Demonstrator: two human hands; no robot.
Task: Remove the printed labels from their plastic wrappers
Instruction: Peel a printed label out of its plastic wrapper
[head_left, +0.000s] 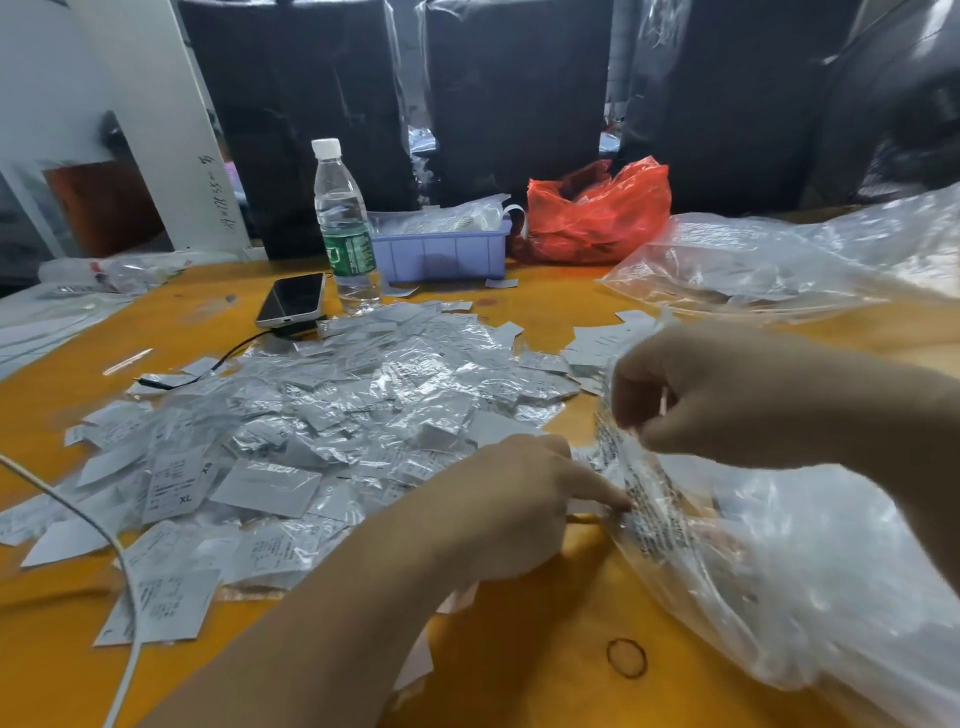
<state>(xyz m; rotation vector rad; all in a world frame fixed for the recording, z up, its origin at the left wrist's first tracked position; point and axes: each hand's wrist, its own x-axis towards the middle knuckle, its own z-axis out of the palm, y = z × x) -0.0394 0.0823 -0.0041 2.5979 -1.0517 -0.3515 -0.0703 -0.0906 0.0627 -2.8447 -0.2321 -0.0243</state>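
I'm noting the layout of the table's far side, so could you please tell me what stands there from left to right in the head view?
Phone → water bottle → purple tray → red plastic bag → large clear bag.

The table (519, 649) is smooth, matt yellow-orange; the heaped labels (265, 488) look like matt white paper in glossy, crinkled clear plastic wrappers (415, 374); the near-right bag (805, 561) is shiny clear film, the far bag (597, 213) glossy red plastic, the bin (441, 254) matt lilac plastic
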